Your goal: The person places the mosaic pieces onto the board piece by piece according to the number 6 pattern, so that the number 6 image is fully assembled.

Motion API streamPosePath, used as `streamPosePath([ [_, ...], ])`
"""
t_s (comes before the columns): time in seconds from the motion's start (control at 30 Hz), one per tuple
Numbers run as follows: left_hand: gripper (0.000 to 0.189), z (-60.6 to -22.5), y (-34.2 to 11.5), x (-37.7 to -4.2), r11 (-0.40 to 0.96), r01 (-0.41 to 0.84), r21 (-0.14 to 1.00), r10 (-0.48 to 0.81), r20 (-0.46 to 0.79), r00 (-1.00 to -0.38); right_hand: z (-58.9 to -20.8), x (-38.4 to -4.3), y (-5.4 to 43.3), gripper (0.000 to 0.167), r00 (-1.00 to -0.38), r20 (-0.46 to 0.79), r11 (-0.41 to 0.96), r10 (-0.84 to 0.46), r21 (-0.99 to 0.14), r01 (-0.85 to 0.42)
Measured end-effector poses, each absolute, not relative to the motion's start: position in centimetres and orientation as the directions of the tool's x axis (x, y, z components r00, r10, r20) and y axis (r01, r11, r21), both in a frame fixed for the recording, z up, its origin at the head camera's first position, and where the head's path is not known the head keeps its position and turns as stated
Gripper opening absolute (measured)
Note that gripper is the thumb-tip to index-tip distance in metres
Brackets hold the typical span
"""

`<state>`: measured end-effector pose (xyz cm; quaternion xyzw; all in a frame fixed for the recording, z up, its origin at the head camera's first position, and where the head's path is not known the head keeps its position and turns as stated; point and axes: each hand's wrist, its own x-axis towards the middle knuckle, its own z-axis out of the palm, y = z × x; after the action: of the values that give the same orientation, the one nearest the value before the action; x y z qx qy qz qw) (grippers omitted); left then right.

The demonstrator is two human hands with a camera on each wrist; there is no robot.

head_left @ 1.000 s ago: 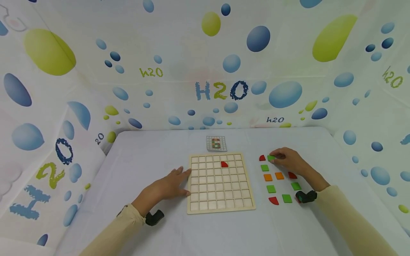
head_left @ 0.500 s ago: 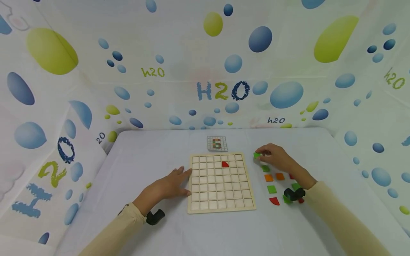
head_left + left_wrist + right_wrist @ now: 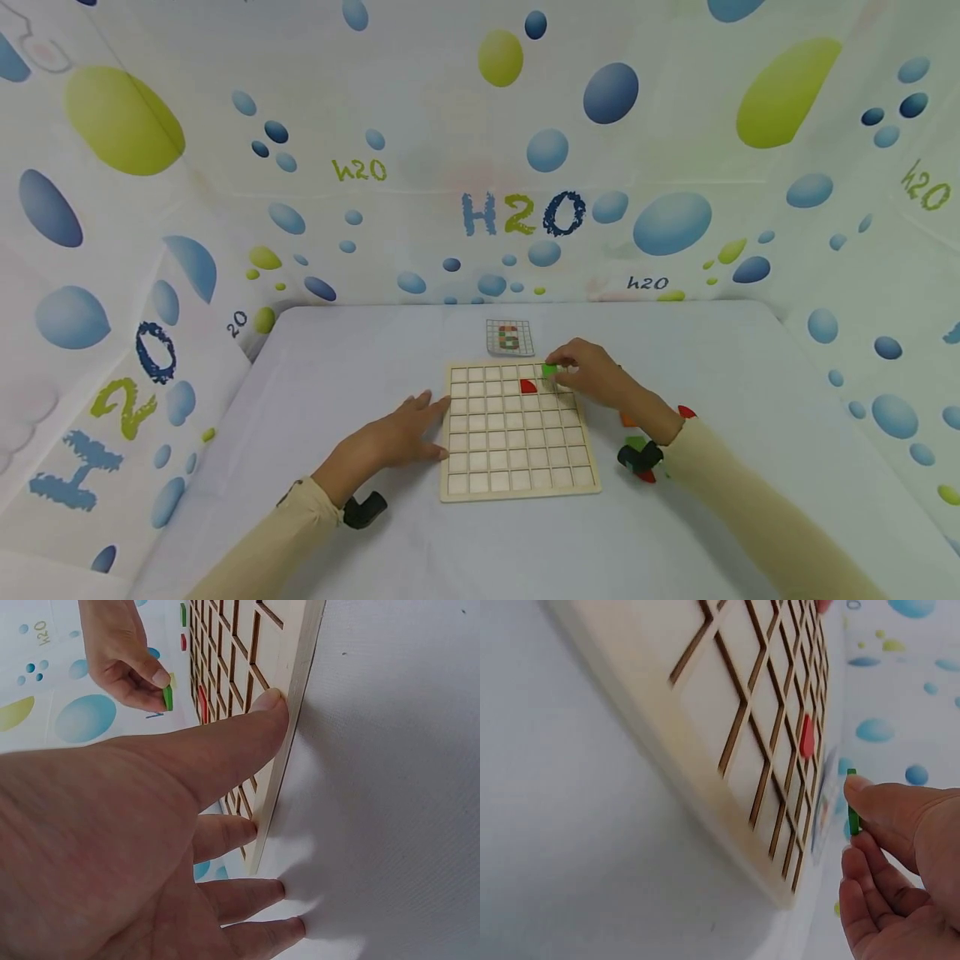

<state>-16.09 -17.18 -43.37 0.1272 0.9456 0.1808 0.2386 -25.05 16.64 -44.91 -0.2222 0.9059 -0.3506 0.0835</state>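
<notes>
The wooden grid board (image 3: 517,433) lies on the white table, one red quarter-circle tile (image 3: 528,386) in a cell near its far side. My right hand (image 3: 600,379) pinches a green square tile (image 3: 549,369) between thumb and fingers, above the far right part of the board. In the right wrist view the green tile (image 3: 853,802) is held on edge, clear of the grid. My left hand (image 3: 393,437) is spread at the board's left edge. Its thumb (image 3: 268,705) rests on the frame, and some of its fingertips touch the tablecloth.
Behind the board lies a small grid card (image 3: 510,337) with a coloured pattern. Loose tiles lie to the right, partly hidden by my right arm, among them an orange tile (image 3: 628,420), a green tile (image 3: 635,442) and a red tile (image 3: 686,412).
My right hand has picked up the green tile from the group at the right and carried it left, over the board. The left hand stays where it was.
</notes>
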Motion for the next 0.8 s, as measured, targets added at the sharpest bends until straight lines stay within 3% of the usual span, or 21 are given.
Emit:
streamPosePath([
  [0.4, 0.087, -43.5, -17.2, -16.2, 0.906, 0.154, 0.395, 0.325, -0.413, -0.851, -45.8, -25.1, 12.6, 0.028, -0.851, -0.015, 0.645, -0.525, -0.659, -0.386],
  [0.8, 0.087, -43.1, -17.0, -16.1, 0.909, 0.142, 0.391, 0.315, -0.424, -0.849, -46.2, -24.7, 11.6, 0.025, -0.815, 0.008, 0.654, -0.579, -0.593, -0.470],
])
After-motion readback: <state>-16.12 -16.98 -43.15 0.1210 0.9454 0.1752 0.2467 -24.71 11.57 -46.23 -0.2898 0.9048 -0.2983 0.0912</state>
